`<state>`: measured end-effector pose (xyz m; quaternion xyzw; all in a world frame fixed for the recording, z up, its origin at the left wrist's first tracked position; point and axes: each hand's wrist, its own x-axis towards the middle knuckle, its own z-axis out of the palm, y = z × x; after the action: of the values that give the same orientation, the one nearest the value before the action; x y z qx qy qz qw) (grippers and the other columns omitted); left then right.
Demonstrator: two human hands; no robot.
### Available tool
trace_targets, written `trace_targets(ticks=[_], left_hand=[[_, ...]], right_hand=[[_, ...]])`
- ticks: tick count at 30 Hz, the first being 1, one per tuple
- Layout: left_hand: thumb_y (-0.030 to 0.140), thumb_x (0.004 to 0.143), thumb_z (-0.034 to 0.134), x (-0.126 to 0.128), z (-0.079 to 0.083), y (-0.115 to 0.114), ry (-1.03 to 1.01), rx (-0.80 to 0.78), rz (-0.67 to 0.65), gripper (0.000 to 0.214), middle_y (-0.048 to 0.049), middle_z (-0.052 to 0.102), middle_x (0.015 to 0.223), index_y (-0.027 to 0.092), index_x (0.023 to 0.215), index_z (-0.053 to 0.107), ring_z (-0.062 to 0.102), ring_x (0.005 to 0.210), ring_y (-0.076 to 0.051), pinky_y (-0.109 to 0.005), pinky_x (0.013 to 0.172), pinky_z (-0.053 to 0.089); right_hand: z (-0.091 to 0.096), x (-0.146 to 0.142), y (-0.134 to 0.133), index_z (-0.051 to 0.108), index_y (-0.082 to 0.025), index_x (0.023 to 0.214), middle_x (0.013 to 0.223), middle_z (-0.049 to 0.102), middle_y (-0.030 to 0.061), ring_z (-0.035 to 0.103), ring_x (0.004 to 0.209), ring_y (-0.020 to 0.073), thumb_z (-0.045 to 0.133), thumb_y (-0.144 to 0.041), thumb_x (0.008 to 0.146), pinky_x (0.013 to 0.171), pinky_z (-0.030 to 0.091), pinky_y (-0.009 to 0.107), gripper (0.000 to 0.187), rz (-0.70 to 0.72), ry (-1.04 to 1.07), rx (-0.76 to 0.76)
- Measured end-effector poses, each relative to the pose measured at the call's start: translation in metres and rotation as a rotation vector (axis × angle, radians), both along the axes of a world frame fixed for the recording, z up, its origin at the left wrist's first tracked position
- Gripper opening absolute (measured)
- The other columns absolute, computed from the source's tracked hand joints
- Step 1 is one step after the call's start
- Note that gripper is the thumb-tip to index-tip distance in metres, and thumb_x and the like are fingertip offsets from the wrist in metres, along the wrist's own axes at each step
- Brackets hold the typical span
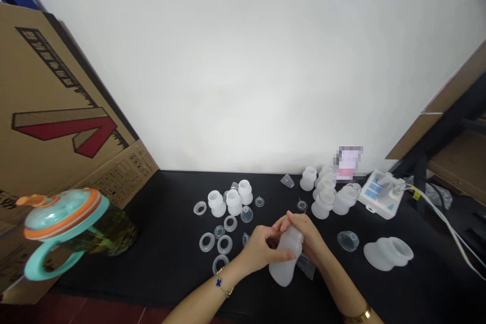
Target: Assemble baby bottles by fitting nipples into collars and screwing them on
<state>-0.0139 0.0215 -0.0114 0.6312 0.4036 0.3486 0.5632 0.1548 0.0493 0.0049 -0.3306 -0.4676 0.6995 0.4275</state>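
A frosted white baby bottle (285, 263) is held tilted between my two hands, just above the table. My left hand (261, 249) grips its side, the thumb lying across the front. Around the neck curls my right hand (306, 230), its fingers meeting those of the left over the top; whether they pinch a small part there is hidden. Left of the hands lie several translucent rings (225, 244) and a clear dome cap (246, 214). A small clear plastic piece (306, 266) lies beneath the right wrist.
Small white bottles (234, 203) stand behind the rings, with more bottles (322, 202) at the back right. A larger bottle (387, 253) lies on its side. A white power box (381, 195) trails cables. A teal-lidded jug (79, 228) and a cardboard box (68, 126) occupy the left.
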Motion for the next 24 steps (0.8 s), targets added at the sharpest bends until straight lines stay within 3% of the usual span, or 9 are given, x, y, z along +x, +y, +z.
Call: trace_targets(ticks=[24], left_hand=[[0.044,0.067,0.083,0.0018,-0.0015,-0.0008,0.21,0.123,0.123,0.034,0.0027,0.053,0.061,0.012,0.072,0.074,0.043,0.059,-0.012,-0.023,0.054,0.031]], right_hand=[[0.0001,-0.0037,0.0033,0.078,-0.016,0.064,0.079,0.075,0.0102,0.066,0.077,0.0227,0.063,-0.069,0.085,0.072,0.049,0.033,0.059,-0.08,-0.071,0.035]])
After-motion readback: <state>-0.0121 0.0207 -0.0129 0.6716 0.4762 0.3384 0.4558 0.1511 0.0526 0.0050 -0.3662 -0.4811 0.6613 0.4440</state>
